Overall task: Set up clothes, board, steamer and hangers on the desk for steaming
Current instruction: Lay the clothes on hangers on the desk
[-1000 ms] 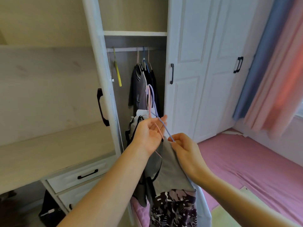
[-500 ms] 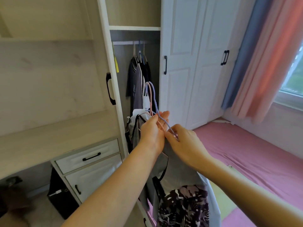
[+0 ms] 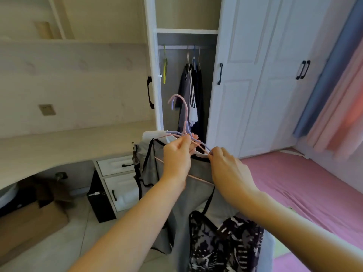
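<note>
In front of the open wardrobe (image 3: 186, 79), my left hand (image 3: 177, 156) grips a bunch of thin hangers (image 3: 185, 122) at the neck where the hooks meet the shoulders, while my right hand (image 3: 225, 163) pinches the sloping shoulder wire of a lavender one between fingertip and thumb. The clothes (image 3: 196, 193) hang from them in mid-air between my forearms: grey garments with black trim, and a dark patterned piece lowest. None of it is on the table (image 3: 64, 142) yet, which runs along the wall to my left.

I judge the load light but awkward. The cloth is soft and will swing and slide along the smooth wire; the hangers are springy rather than stiff and tangle easily. The necks are the best place to hold, all gathered in one fist.

The hooks point up and curl toward my left. The garments' long axis runs straight down; the hanger shoulders slant from upper left to lower right.
</note>
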The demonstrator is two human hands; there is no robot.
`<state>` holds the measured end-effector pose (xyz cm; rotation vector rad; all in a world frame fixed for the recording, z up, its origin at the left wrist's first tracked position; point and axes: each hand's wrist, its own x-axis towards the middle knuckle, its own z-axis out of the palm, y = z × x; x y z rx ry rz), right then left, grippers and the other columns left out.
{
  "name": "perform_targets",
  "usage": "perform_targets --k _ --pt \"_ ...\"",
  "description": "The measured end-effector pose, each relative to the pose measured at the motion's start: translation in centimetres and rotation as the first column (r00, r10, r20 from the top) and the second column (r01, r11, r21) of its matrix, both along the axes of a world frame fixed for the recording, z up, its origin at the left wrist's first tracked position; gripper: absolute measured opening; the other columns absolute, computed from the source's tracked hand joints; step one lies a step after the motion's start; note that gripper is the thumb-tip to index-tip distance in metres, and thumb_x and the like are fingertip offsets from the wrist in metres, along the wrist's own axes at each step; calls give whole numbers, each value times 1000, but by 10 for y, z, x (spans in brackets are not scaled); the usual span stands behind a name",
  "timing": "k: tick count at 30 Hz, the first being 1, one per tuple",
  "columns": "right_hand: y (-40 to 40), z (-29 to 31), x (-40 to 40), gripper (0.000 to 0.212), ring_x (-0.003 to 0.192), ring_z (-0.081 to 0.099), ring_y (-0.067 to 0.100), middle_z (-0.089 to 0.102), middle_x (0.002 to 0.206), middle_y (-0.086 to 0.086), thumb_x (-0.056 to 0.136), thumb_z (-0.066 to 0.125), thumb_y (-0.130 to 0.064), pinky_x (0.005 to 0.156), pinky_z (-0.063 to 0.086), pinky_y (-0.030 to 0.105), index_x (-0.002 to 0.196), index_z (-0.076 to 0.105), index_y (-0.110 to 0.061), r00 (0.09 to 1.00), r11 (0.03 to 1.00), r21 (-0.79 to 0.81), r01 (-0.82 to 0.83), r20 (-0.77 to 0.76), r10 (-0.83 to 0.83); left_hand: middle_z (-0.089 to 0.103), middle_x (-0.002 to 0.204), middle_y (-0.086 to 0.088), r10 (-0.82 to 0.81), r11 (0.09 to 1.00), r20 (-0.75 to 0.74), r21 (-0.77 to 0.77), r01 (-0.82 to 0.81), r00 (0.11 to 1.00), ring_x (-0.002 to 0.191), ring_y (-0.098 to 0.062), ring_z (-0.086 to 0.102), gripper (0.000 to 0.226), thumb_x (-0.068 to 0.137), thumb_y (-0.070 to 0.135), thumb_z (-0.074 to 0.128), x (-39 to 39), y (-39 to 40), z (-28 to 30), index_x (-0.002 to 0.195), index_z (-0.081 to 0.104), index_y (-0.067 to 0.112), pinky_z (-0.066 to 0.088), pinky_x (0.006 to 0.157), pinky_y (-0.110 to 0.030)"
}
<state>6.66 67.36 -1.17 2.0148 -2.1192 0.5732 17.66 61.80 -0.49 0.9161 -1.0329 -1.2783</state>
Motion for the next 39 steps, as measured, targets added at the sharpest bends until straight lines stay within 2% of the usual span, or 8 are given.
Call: perform_targets --k 5,10,17,22,28,32,35,39 --pt "8 -7 10 8 74 53 24 55 90 3 99 45 -15 55 46 37 101 53 -12 976 967 -146 -209 24 215 74 91 -1 166 982 87 -101 -157 982 87 -10 71 27 99 18 49 25 26 -1 93 73 6 56 79 -25" --pt "3 -9 36 31 63 56 24 61 78 3 98 38 -30 53 47 38 88 59 -11 935 891 -306 -336 4 354 74 79 10 329 937 158 -176 -301 931 86 -13 72 26 98 17 50 63 46 0 90 74 10 56 81 -32" --pt "-11 -9 88 27 53 44 24 57 64 1 98 48 -30 57 29 32 79 55 -12 894 852 -332 -405 49 445 74 82 -9 447 889 291 -249 -385 846 82 -14 72 26 98 18 50 127 61 -4 86 71 9 56 81 -35" --pt "-16 -5 145 27 62 53 28 60 70 0 98 46 -34 62 30 33 84 57 -14 806 795 -305 -524 124 579 60 66 -20 601 799 571 -429 -422 559 63 -20 50 37 96 30 51 198 74 -2 79 71 3 43 67 -36" --pt "-31 2 225 23 68 58 32 64 73 3 97 49 -30 63 34 34 85 59 -14 697 705 -328 -629 165 698 72 76 -1 747 654 573 -545 -525 337 76 -18 66 24 89 32 55 309 103 -7 88 75 19 51 75 -38" --pt "-41 4 286 24 67 57 31 61 69 -1 97 50 -31 62 29 32 83 59 -15 652 669 -328 -667 177 737 64 89 1 858 453 512 -724 -520 35 89 -16 57 8 85 9 69 389 122 -14 92 70 10 40 79 -9" --pt "-50 3 332 23 63 55 30 51 63 -7 97 50 -31 59 27 30 83 60 -15 616 641 -310 -702 187 765 58 111 2 825 486 565 -721 -493 -12 109 -13 48 30 85 14 69 451 129 -18 114 62 8 28 93 -4" --pt "-60 1 392 26 61 55 26 51 63 -9 97 48 -35 56 28 29 83 61 -16 553 589 -319 -743 203 808 56 122 6 701 664 709 -612 -430 73 117 -8 45 42 91 31 59 526 128 -24 130 53 15 26 98 -6"
